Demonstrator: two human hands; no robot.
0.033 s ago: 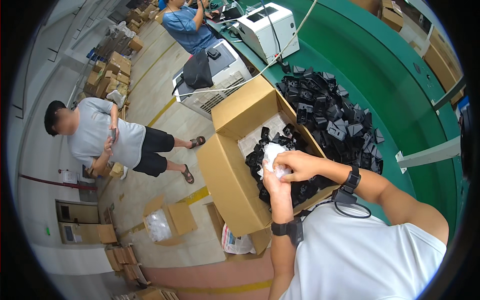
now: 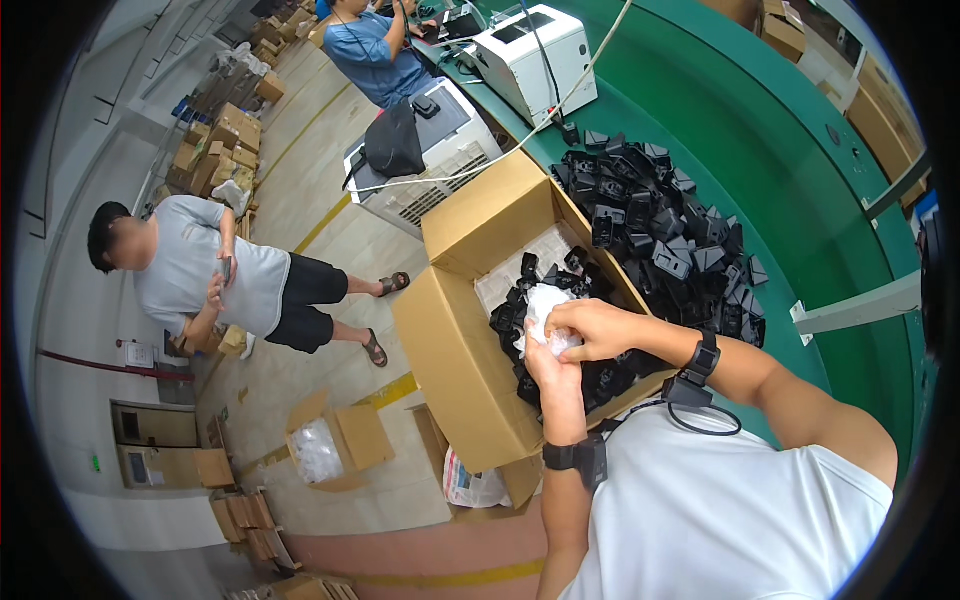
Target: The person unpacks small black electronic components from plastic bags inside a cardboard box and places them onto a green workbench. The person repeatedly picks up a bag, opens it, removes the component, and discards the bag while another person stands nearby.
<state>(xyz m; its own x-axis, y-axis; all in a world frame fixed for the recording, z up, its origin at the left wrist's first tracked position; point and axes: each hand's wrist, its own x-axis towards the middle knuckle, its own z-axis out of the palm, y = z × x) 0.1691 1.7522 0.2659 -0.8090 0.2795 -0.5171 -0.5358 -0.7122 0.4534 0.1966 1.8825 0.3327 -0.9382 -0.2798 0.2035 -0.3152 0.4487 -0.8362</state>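
Observation:
A crumpled white plastic bag (image 2: 541, 305) is held between my two hands above an open cardboard box (image 2: 465, 375). My left hand (image 2: 553, 370) is closed round its near side, palm up. From the right, my right hand (image 2: 598, 330) pinches the same bag with bent fingers. What the bag contains, if anything, cannot be made out. Below and around my hands, several black plastic parts (image 2: 507, 318) lie loose in the box, partly hidden by my hands and forearms.
A large pile of black plastic housings (image 2: 660, 225) covers part of the green bench (image 2: 790, 290) beyond the box. A white machine (image 2: 535, 60) and a cable stand farther back. One person (image 2: 220, 265) stands at left; another (image 2: 365, 55) sits by the bench. An open carton (image 2: 360, 435) lies on the floor.

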